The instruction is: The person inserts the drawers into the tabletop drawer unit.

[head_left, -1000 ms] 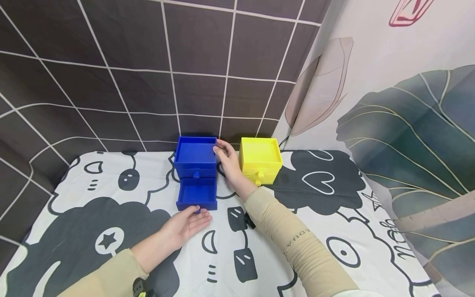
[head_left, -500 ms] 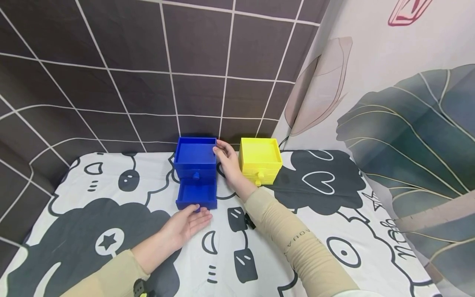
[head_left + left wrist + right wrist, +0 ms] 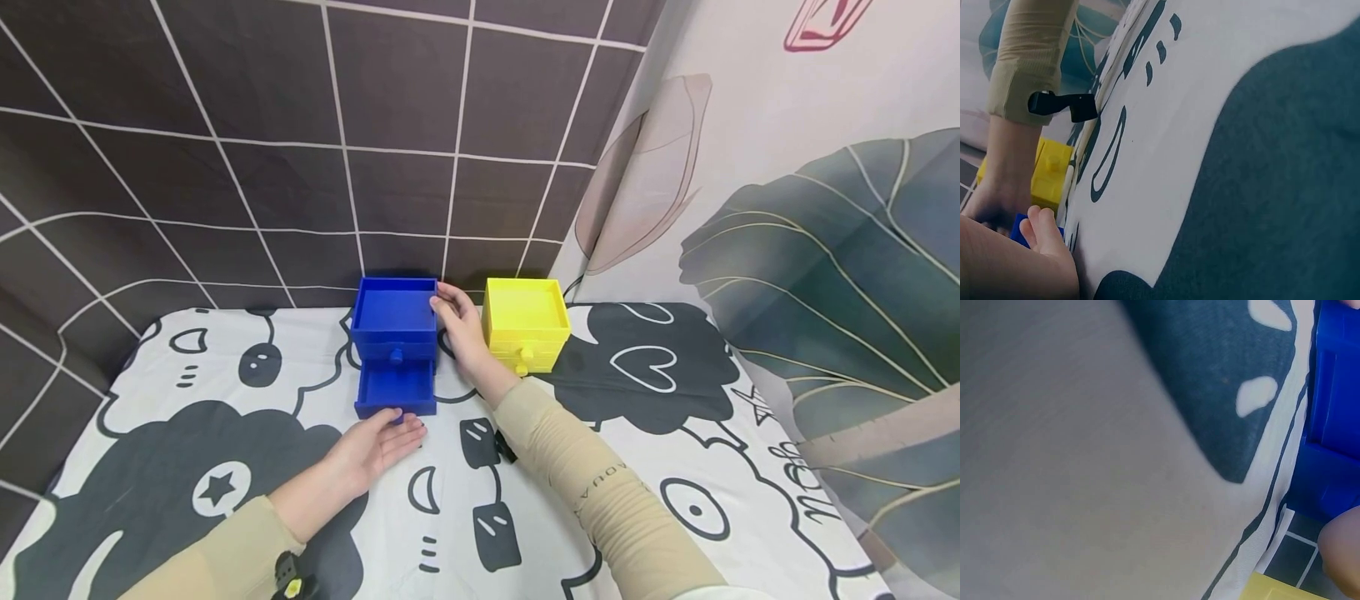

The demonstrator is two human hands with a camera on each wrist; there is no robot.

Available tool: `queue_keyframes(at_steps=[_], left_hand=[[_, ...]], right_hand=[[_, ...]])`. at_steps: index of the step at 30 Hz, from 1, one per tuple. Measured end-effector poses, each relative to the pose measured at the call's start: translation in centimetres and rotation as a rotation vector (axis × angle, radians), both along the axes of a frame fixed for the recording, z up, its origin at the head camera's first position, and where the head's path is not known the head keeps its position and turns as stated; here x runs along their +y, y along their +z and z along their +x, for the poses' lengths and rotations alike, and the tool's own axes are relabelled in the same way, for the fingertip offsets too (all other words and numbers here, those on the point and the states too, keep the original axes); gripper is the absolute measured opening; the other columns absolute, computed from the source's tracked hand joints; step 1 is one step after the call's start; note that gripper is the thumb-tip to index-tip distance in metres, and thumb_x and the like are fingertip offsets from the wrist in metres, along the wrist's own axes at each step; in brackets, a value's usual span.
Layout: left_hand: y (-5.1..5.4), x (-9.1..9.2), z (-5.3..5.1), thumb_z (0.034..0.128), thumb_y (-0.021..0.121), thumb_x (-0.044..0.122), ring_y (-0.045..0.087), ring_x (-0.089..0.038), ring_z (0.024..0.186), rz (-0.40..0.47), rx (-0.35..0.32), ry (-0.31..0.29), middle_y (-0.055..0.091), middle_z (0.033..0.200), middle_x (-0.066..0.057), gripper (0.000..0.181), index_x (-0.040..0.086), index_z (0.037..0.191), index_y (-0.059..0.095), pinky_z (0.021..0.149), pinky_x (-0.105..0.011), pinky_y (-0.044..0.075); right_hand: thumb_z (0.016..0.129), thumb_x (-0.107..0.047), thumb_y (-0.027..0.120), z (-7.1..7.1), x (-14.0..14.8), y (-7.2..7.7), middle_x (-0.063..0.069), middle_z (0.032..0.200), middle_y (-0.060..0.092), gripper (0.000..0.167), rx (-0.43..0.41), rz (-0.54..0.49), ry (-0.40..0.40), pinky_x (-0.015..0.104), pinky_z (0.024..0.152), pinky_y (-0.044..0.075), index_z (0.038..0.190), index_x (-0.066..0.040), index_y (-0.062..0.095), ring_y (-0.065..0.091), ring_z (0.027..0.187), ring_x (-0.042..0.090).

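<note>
A small blue drawer box (image 3: pixel 394 308) with a tray-like top stands near the back of the bed-like surface. Its lower drawer (image 3: pixel 396 387) is pulled partly out, and nothing lies in it. My left hand (image 3: pixel 375 450) is palm up at the drawer's front; its thumb touches the knob and its other fingers stretch out straight below. At the box's right side my right hand (image 3: pixel 467 333) holds the upper edge, thumb at the rim and fingers toward the back corner. In the right wrist view, the blue box (image 3: pixel 1338 394) shows only at the right edge.
Just right of my right hand stands a yellow drawer box (image 3: pixel 527 312) with its drawers pushed in. A dark grid-patterned cloth (image 3: pixel 405 192) hangs right behind both boxes. Black-and-white printed cloth (image 3: pixel 450 542) covers the surface.
The lower blue drawer has slid slightly inward, and my left hand has moved a little forward with it. My right hand has stayed at the box's side.
</note>
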State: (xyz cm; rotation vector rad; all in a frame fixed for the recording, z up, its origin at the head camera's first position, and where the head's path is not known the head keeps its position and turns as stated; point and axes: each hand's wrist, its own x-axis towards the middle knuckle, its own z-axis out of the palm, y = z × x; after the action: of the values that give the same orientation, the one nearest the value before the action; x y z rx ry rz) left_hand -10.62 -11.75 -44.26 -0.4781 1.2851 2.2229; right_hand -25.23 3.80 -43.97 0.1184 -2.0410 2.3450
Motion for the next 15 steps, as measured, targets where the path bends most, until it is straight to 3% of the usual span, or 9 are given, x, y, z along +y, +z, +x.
queue_keyframes(at_steps=[5,10,15], left_hand=[[0.0,-0.2,-0.6,0.1139,0.039,0.014,0.075,-0.014,0.095,-0.011,0.002,-0.017,0.075,0.104,-0.008,0.033,-0.011,0.133,0.048,0.103,-0.035,0.063],[0.1,-0.6,-1.2,0.1135,0.038,0.015,0.076,-0.014,0.093,-0.021,0.0,-0.039,0.075,0.099,-0.006,0.034,-0.012,0.132,0.05,0.098,-0.032,0.065],[0.1,-0.9,-1.9,0.1139,0.037,0.016,0.076,-0.014,0.093,-0.014,0.01,-0.059,0.076,0.1,-0.006,0.041,-0.014,0.141,0.046,0.099,-0.032,0.065]], right_hand=[[0.108,-0.007,0.055,0.0,0.0,0.0,0.026,0.146,0.059,0.041,-0.001,0.007,-0.004,0.041,0.122,0.047,0.146,0.007,0.054,0.06,0.133,0.034],[0.108,-0.007,0.056,0.0,0.0,0.1,0.026,0.146,0.059,0.041,0.0,0.006,-0.005,0.041,0.122,0.047,0.146,0.007,0.054,0.06,0.134,0.035],[0.108,-0.008,0.056,0.0,0.0,0.0,0.025,0.146,0.059,0.04,-0.005,0.002,-0.003,0.04,0.122,0.047,0.145,0.007,0.055,0.06,0.133,0.034]])
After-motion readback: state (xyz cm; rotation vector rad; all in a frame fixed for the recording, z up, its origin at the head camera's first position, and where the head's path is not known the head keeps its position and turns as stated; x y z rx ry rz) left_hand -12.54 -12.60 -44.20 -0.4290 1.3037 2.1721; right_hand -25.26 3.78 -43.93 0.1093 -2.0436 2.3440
